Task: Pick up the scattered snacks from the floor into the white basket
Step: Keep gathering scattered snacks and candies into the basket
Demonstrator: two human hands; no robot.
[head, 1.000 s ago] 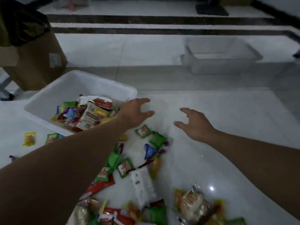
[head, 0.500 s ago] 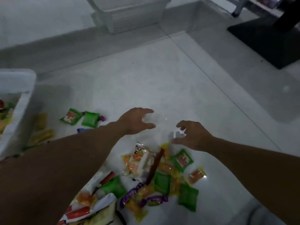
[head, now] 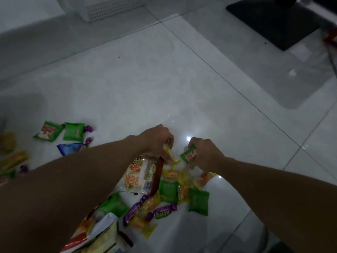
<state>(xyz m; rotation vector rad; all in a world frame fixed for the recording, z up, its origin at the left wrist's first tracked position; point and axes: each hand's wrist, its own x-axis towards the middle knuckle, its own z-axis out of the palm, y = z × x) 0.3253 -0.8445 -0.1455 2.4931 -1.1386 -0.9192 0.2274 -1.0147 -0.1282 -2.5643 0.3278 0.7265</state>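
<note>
Left forearm hides part of the blurred green, yellow and purple snack pile (head: pixel 168 191) at lower centre. Left hand (head: pixel 156 141) pinches a yellow candy (head: pixel 166 149); right hand (head: pixel 204 154) grips 1 green packet (head: pixel 188 155).

green packet (head: pixel 189 155) | yellow wrapper (head: pixel 168 150) | purple candy (head: pixel 161 212) | white perforated basket (head: pixel 102 7) | black mat (head: pixel 273 21)

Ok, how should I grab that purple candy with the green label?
Probably pinch the purple candy across its plump middle, coming straight down from above: it lies flat on the floor with nothing over it, and its twisted ends look thin.
</note>
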